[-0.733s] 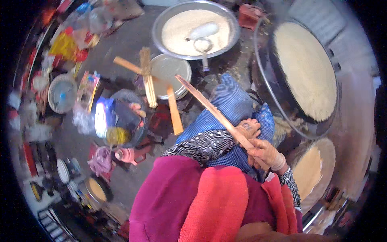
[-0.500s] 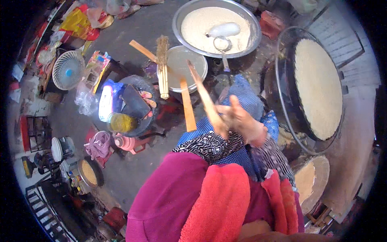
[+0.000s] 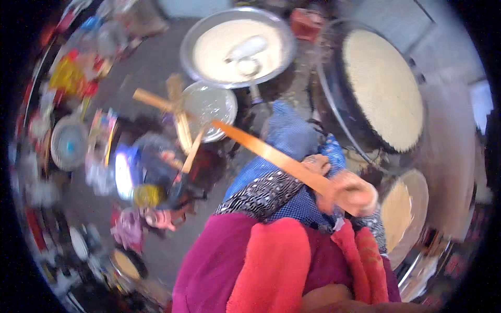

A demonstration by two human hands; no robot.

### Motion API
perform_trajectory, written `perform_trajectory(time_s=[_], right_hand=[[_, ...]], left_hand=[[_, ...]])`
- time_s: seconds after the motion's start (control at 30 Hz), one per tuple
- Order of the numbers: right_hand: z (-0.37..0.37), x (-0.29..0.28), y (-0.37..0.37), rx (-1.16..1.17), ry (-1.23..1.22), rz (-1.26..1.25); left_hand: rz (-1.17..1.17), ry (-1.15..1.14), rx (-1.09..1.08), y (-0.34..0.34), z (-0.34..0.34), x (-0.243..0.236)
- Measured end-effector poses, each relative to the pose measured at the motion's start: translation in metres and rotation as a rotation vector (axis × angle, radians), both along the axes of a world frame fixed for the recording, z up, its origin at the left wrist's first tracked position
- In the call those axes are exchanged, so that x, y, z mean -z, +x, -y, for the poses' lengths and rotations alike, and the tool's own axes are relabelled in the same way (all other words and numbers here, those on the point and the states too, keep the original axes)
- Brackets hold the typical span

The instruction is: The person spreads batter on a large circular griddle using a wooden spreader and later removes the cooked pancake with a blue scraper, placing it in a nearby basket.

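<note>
Floor (image 3: 146,62): dark grey, bags (image 3: 68,75) crowding its far left
Right hand (image 3: 353,193): blurred, fingers closed round the near end of the stick
Stick (image 3: 271,154): flat, wooden, slanting from the right hand across the blue cloth (image 3: 292,128), far tip near the bucket
Left hand (image 3: 317,163): just behind the stick, over the cloth, partly hidden; how far it is open, I cannot tell
Bucket (image 3: 234,115): cloudy liquid inside, brush (image 3: 183,131) and two wood strips (image 3: 150,100) at its edge
Basin (image 3: 186,55): behind the bucket, pale powder (image 3: 213,47) and a ladle (image 3: 248,67) inside
Griddle (image 3: 334,73): right side, bearing a pale round layer (image 3: 385,88)
</note>
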State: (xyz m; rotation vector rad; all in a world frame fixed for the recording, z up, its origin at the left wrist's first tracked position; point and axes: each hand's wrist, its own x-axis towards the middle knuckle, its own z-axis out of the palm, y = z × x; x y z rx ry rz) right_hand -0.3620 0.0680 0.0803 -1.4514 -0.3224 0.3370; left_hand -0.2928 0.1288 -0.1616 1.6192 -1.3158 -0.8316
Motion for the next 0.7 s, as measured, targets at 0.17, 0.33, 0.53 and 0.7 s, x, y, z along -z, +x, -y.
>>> perform_trajectory(time_s=[0.17,0.33,0.53,0.7], right_hand=[[0.021,-0.049,-0.077,0.211,0.178,0.309],[-0.006,-0.031,-0.109,0.740,0.109,0.075],[0.013,0.074,-0.119,1.157,0.040,-0.463],[-0.013,0.117,-0.162,1.490,-0.384,-0.437]], left_hand=[[0.013,0.195,-0.076,0.005,0.004,-0.006],[0.184,-0.005,0.141,0.006,0.006,0.035],[0.578,-0.440,-0.239,0.018,0.014,-0.102],[0.915,-0.551,-0.043,0.038,0.074,-0.153]])
